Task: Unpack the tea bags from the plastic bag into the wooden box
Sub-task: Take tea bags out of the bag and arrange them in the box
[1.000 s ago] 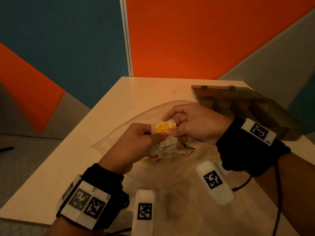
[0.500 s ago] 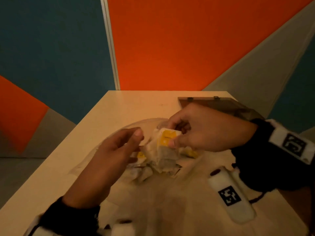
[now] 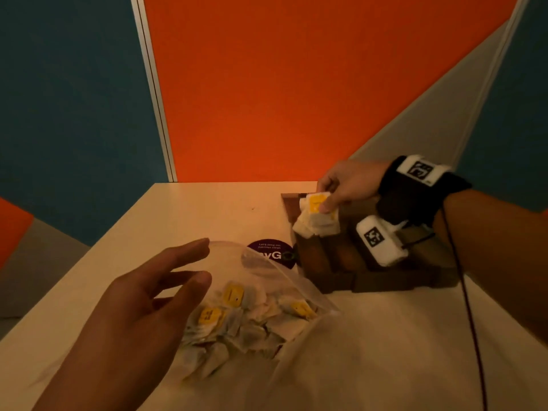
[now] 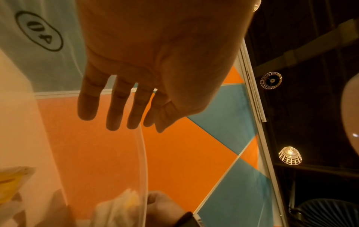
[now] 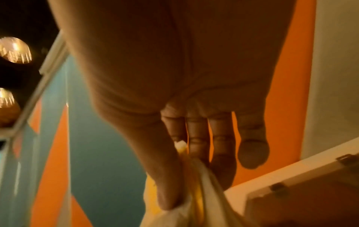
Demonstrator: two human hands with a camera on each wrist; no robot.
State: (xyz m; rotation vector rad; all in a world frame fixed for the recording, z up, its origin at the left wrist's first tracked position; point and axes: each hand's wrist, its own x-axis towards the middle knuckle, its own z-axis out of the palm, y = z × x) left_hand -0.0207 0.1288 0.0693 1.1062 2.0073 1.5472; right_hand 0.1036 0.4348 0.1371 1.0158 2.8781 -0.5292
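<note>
My right hand [image 3: 329,197] pinches a small bunch of white tea bags with yellow tags [image 3: 315,216] between thumb and fingers, just above the near-left part of the open wooden box [image 3: 385,281]. The right wrist view shows the same tea bags [image 5: 196,193] hanging under my thumb, with the box lid [image 5: 303,190] at lower right. The clear plastic bag [image 3: 267,274] lies open on the table in front of me, with several tea bags [image 3: 237,318] inside. My left hand [image 3: 166,289] hovers at the bag's left rim, fingers straight and spread, holding nothing.
A round purple sticker [image 3: 271,253] lies on the pale table [image 3: 207,209] between bag and box. Orange and blue wall panels stand right behind the table's far edge. A thin cable [image 3: 471,321] runs down from my right wrist across the table.
My right hand has carried the bunch of tea bags from above the bag to the right, over the wooden box. My left hand let go and opened beside the bag.
</note>
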